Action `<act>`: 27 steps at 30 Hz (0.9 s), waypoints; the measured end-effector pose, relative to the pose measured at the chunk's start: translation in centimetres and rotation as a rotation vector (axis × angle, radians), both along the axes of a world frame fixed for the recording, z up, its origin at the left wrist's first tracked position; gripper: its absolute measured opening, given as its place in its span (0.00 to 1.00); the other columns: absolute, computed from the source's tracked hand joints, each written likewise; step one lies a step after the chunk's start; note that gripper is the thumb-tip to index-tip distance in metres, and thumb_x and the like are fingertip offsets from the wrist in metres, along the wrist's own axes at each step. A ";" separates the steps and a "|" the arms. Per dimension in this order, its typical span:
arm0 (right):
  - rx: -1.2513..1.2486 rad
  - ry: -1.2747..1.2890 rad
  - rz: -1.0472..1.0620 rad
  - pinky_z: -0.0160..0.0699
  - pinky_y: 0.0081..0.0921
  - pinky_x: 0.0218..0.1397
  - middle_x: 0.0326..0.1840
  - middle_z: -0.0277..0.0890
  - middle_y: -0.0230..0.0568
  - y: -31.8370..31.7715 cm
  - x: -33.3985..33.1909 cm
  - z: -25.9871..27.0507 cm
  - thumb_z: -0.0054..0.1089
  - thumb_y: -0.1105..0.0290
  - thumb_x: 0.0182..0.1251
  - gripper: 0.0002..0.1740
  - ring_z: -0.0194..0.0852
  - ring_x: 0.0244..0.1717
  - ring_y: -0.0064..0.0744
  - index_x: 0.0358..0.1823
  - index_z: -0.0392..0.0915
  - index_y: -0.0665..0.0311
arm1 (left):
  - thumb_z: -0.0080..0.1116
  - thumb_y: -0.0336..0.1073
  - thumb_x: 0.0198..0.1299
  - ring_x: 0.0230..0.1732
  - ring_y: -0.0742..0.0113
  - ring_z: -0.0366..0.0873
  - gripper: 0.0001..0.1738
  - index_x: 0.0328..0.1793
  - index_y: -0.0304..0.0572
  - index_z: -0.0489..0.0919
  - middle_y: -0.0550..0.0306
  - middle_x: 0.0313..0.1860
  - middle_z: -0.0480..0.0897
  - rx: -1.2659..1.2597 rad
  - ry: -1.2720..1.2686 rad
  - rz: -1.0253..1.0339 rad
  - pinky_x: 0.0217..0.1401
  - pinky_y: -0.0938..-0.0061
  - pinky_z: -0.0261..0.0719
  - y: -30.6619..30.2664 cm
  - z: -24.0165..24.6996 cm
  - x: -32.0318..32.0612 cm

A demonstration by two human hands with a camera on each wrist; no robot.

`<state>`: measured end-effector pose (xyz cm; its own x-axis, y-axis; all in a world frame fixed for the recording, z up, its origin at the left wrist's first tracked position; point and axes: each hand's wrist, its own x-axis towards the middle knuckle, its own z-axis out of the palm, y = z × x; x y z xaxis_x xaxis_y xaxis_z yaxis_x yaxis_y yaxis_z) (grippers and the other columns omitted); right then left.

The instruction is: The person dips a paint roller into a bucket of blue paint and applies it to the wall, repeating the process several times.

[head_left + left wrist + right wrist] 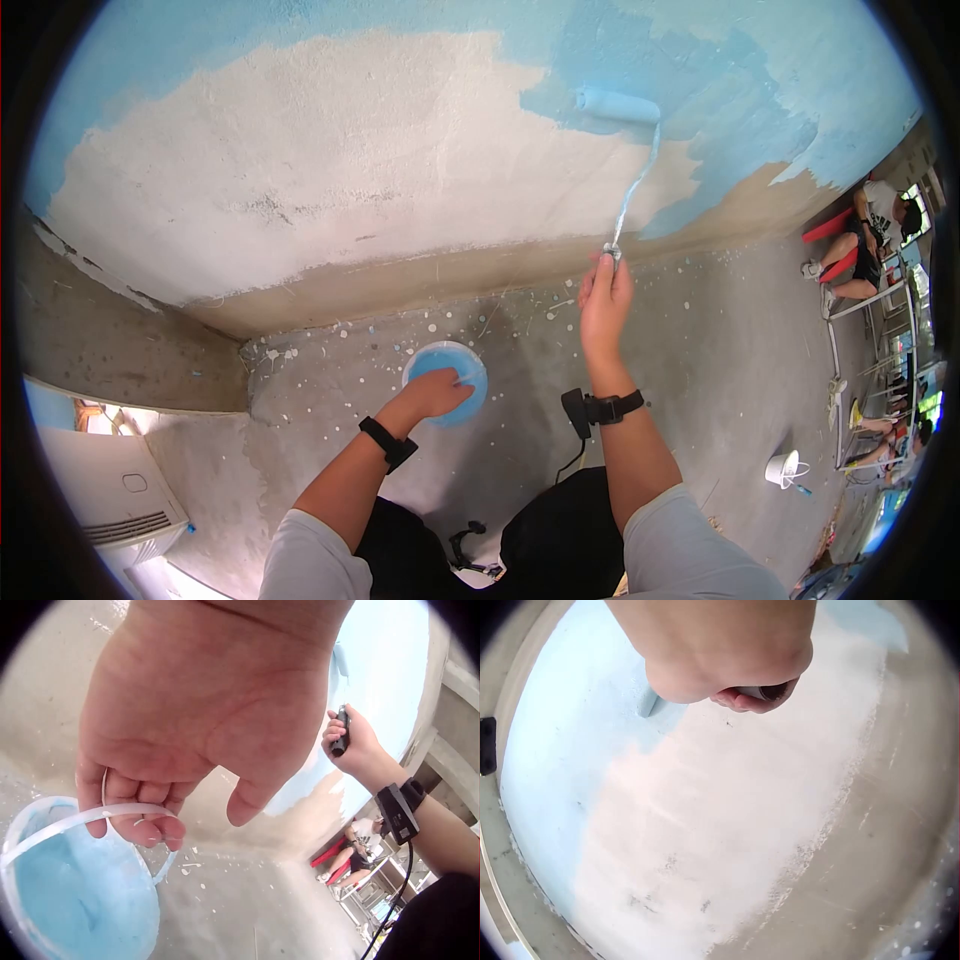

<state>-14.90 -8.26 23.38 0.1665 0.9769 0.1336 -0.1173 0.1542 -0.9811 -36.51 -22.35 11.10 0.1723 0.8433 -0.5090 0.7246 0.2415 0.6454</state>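
My right hand [607, 300] grips the dark handle [341, 733] of a paint roller. The roller's blue sleeve [618, 105] lies against the wall [380, 150], at the border between blue paint and a bare white patch. Its wire frame [638, 185] is streaked with blue. From my left hand [437, 393] hangs a white bucket [150, 900] of light blue paint. In the left wrist view, the fingers curl round the bucket's white bail handle [82, 817], while the thumb stands apart from it. In the right wrist view, the right hand hides most of the roller handle.
White paint spots dot the grey floor [720, 380]. A small white bucket [785, 468] with a brush stands at right. Further right, a person sits on a red chair [828, 228] near metal frames [870, 310]. A white cabinet-like unit [110, 490] stands at lower left.
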 end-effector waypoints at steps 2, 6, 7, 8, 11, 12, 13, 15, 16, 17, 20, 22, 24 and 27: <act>0.026 -0.102 -0.028 0.50 0.14 0.18 0.20 0.58 0.23 0.4 0.4 -1.2 0.45 0.60 0.80 0.13 0.52 0.17 0.11 0.43 0.71 0.62 | 0.51 0.58 0.62 0.53 0.37 0.79 0.32 0.47 0.31 0.82 0.33 0.49 0.83 0.000 -0.006 0.003 0.57 0.55 0.76 0.0 -0.1 0.0; 0.038 -0.148 -0.029 0.50 0.14 0.18 0.20 0.58 0.22 0.5 0.7 -1.9 0.45 0.59 0.80 0.13 0.52 0.17 0.10 0.43 0.72 0.61 | 0.51 0.57 0.61 0.53 0.38 0.80 0.31 0.46 0.30 0.82 0.33 0.49 0.83 0.025 -0.030 0.008 0.57 0.55 0.76 -0.1 -0.4 0.2; 0.030 -0.135 -0.034 0.50 0.14 0.18 0.20 0.59 0.22 0.4 0.7 -1.8 0.45 0.59 0.80 0.13 0.52 0.17 0.10 0.43 0.72 0.61 | 0.51 0.57 0.61 0.53 0.38 0.80 0.31 0.46 0.30 0.82 0.33 0.49 0.83 0.026 -0.030 0.008 0.57 0.55 0.76 -0.1 -0.4 0.2; 0.021 -0.121 -0.038 0.50 0.14 0.18 0.20 0.59 0.22 0.3 0.6 -1.5 0.45 0.59 0.80 0.13 0.51 0.17 0.10 0.43 0.72 0.61 | 0.51 0.57 0.61 0.53 0.38 0.79 0.31 0.46 0.31 0.82 0.33 0.49 0.83 0.020 -0.032 0.008 0.58 0.56 0.76 -0.1 -0.2 0.2; 0.061 -0.122 -0.045 0.49 0.14 0.18 0.20 0.59 0.22 0.2 0.2 -0.4 0.45 0.59 0.80 0.13 0.52 0.17 0.10 0.43 0.71 0.61 | 0.51 0.57 0.61 0.54 0.38 0.79 0.31 0.46 0.31 0.83 0.33 0.50 0.83 0.008 -0.025 -0.002 0.58 0.56 0.76 -0.1 -0.1 0.2; 0.060 -0.122 -0.045 0.49 0.14 0.18 0.20 0.59 0.22 0.0 0.0 0.1 0.45 0.59 0.80 0.13 0.52 0.17 0.10 0.43 0.71 0.61 | 0.51 0.57 0.61 0.54 0.38 0.79 0.31 0.46 0.31 0.83 0.33 0.50 0.83 0.003 -0.015 -0.012 0.58 0.56 0.76 0.0 -0.1 0.2; 0.057 -0.128 -0.047 0.49 0.14 0.18 0.20 0.58 0.22 -0.1 -0.1 0.7 0.45 0.60 0.80 0.13 0.52 0.18 0.10 0.43 0.71 0.62 | 0.51 0.57 0.61 0.54 0.38 0.79 0.31 0.46 0.31 0.83 0.33 0.50 0.83 0.003 -0.015 -0.011 0.58 0.56 0.76 0.0 -0.1 0.3; 0.053 -0.134 -0.049 0.49 0.14 0.18 0.20 0.58 0.22 -0.2 -0.3 1.1 0.44 0.60 0.80 0.13 0.52 0.18 0.10 0.43 0.71 0.62 | 0.51 0.56 0.61 0.54 0.38 0.79 0.30 0.46 0.31 0.83 0.33 0.50 0.83 0.013 -0.009 -0.020 0.58 0.56 0.76 -0.1 -0.4 0.3; 0.061 -0.113 -0.059 0.50 0.16 0.20 0.19 0.58 0.22 -0.2 -0.4 1.1 0.46 0.62 0.79 0.13 0.52 0.19 0.11 0.41 0.72 0.64 | 0.51 0.56 0.61 0.54 0.38 0.79 0.30 0.46 0.31 0.83 0.33 0.50 0.83 0.013 -0.009 -0.020 0.58 0.56 0.76 -0.1 -0.6 0.3; 0.068 -0.091 -0.070 0.50 0.18 0.21 0.19 0.58 0.22 -0.2 -0.4 1.1 0.48 0.64 0.78 0.13 0.53 0.19 0.12 0.40 0.73 0.66 | 0.51 0.56 0.61 0.54 0.38 0.79 0.30 0.46 0.31 0.83 0.33 0.50 0.82 0.025 -0.001 -0.027 0.58 0.55 0.76 -0.1 -0.8 0.3; 0.069 -0.094 -0.066 0.51 0.18 0.22 0.19 0.59 0.23 0.2 0.2 -0.4 0.48 0.64 0.78 0.13 0.53 0.20 0.12 0.39 0.73 0.66 | 0.51 0.56 0.61 0.53 0.37 0.79 0.30 0.46 0.32 0.83 0.33 0.49 0.83 0.037 0.010 -0.031 0.58 0.55 0.76 -0.1 -0.7 0.3; 0.058 -0.130 -0.055 0.50 0.16 0.20 0.20 0.59 0.22 0.6 0.8 -2.1 0.47 0.63 0.79 0.12 0.52 0.19 0.11 0.41 0.72 0.65 | 0.51 0.56 0.61 0.53 0.37 0.79 0.29 0.45 0.32 0.83 0.33 0.49 0.83 0.036 0.014 -0.030 0.57 0.55 0.76 -0.1 -0.5 0.3; 0.048 -0.166 -0.044 0.49 0.14 0.19 0.20 0.58 0.22 0.6 0.9 -2.4 0.46 0.63 0.80 0.11 0.51 0.18 0.10 0.43 0.72 0.63 | 0.51 0.54 0.60 0.52 0.37 0.79 0.28 0.45 0.32 0.83 0.33 0.48 0.83 0.044 0.018 -0.028 0.57 0.55 0.76 -0.1 -0.7 0.2; 0.056 -0.155 -0.046 0.49 0.14 0.19 0.20 0.58 0.22 0.5 0.5 -1.8 0.45 0.62 0.80 0.12 0.51 0.18 0.11 0.43 0.72 0.62 | 0.51 0.53 0.59 0.52 0.37 0.80 0.27 0.45 0.32 0.83 0.33 0.48 0.83 0.049 0.004 -0.012 0.56 0.54 0.77 0.0 -0.7 0.2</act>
